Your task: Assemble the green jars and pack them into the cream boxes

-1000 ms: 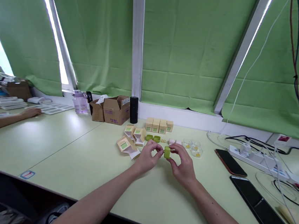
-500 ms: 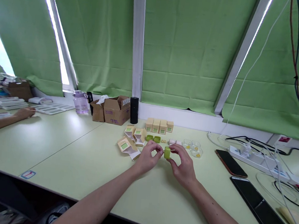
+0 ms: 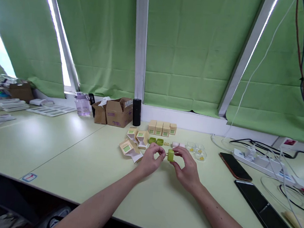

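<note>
My right hand (image 3: 187,167) grips a small green case (image 3: 171,155) just above the pale green table (image 3: 64,152). My left hand (image 3: 151,159) is pinched shut beside the case's left face, on something too small to make out. Behind my hands lie two green lids (image 3: 156,141), small white pieces (image 3: 178,144) and clear plastic trays with yellow bits (image 3: 197,149). A row of closed tan boxes (image 3: 161,128) stands further back. Opened tan boxes (image 3: 133,144) lie to the left of my hands.
Two brown cartons (image 3: 114,112), a black cylinder (image 3: 136,111) and a clear bottle (image 3: 82,103) stand by the window sill. Two phones (image 3: 252,188), a power strip (image 3: 260,161) and cables fill the right side. White trays (image 3: 36,108) lie far left.
The other person's arm and hand at the far left have withdrawn out of view. My hands and the green case have barely moved.
</note>
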Demonstrator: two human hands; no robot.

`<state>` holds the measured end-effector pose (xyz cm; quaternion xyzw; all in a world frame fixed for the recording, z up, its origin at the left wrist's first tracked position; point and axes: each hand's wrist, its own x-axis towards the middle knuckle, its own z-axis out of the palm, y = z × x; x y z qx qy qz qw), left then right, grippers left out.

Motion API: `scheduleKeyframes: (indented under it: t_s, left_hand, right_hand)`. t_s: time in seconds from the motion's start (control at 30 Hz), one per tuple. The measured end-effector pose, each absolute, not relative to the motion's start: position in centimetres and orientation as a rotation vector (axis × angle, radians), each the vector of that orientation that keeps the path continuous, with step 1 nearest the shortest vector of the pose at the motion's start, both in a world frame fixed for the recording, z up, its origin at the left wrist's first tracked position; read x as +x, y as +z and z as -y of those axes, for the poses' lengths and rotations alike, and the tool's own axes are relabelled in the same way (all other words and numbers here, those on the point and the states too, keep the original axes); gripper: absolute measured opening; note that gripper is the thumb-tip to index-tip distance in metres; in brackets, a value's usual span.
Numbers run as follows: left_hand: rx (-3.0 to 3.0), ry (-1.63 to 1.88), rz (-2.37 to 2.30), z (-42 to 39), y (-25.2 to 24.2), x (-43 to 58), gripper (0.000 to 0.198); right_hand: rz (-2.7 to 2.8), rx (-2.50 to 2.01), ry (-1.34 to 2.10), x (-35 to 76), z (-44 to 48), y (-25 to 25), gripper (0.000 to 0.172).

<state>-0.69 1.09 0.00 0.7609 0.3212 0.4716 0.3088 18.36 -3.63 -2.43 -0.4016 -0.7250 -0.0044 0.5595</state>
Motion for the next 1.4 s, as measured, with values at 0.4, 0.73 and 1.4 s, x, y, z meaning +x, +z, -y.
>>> scheduleKeyframes:
  t_s: [0.4,0.73,1.4]
  left_hand:
    - [2.014,1.252,-0.837,-1.3,-0.2,-0.7,0.014]
    - [2.019,1.269,-0.851,-1.2,0.0,-0.9,0.017]
    - [2.516,1.421,-0.639,-0.6,0.1,-1.0,0.054]
  right_hand:
    - [1.715,-0.943,-0.025,18.4,3.6,-2.4,0.036]
    - [1.713,-0.952,-0.032,18.4,3.7,-2.3,0.037]
    - [1.816,-0.918,-0.234,18.8,3.8,-2.3,0.052]
